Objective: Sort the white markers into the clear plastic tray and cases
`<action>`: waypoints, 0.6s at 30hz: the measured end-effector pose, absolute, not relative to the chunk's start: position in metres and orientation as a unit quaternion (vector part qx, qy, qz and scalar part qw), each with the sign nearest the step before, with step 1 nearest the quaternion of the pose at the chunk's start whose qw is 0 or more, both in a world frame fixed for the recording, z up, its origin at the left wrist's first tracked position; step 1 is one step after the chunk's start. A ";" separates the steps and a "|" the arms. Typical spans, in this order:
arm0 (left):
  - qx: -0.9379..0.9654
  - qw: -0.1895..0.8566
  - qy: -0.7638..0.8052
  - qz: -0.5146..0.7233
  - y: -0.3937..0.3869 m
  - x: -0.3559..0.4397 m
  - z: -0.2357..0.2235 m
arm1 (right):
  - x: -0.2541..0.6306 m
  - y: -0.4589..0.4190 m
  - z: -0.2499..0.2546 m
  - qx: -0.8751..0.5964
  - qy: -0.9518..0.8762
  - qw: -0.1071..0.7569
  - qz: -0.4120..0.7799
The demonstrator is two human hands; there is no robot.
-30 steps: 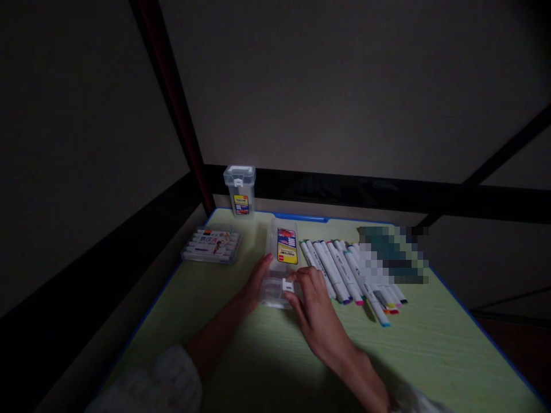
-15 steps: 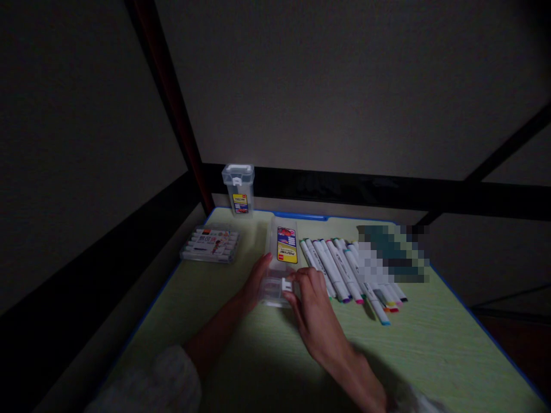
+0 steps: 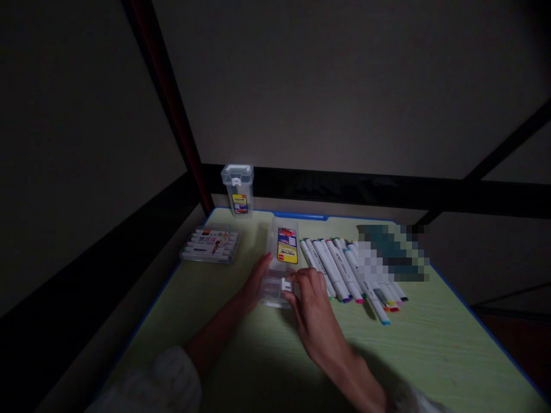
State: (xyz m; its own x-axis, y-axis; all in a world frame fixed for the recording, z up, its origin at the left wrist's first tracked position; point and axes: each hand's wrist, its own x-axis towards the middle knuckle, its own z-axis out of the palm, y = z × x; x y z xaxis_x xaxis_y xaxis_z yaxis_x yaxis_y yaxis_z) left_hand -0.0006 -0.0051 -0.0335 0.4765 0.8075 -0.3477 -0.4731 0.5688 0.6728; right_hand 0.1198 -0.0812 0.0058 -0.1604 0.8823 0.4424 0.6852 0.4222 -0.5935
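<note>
A clear plastic marker case [image 3: 272, 238] with a yellow and blue label lies on its side, its lid end towards me. My left hand [image 3: 255, 282] grips the case's left side, the fingers partly hidden behind it. With thumb and fingers, my right hand [image 3: 312, 304] pinches the white latch [image 3: 286, 284] at the lid. Just right of the case lie several white markers [image 3: 336, 269] with coloured ends, side by side and partly heaped. One marker [image 3: 379, 307] with a light blue end sticks out towards me.
A second clear case [image 3: 239, 189] stands upright at the back left, lid on. A flat pack of markers [image 3: 210, 244] lies at the left edge. A blurred-out dark green patch [image 3: 391, 252] covers part of the right side. The pale green table [image 3: 408, 361] has a blue rim, with walls behind.
</note>
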 end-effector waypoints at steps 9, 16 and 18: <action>0.276 0.801 0.330 0.416 -0.012 0.003 -0.020 | 0.120 -0.081 0.009 -0.519 -0.753 0.385 0.126; 0.260 0.813 0.321 0.410 -0.004 0.000 -0.036 | 0.118 -0.081 0.009 -0.526 -0.750 0.384 0.115; 0.259 0.812 0.321 0.413 -0.005 0.001 -0.036 | 0.118 -0.081 0.008 -0.523 -0.752 0.385 0.112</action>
State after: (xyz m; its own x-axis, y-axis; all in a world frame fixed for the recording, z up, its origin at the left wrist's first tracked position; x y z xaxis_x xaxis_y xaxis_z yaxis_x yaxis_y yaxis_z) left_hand 0.0006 -0.0047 -0.0361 0.4526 0.8374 -0.3066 -0.5043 0.5239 0.6864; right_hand 0.1182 -0.0810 0.0084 -0.1554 0.8734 0.4616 0.7003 0.4269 -0.5721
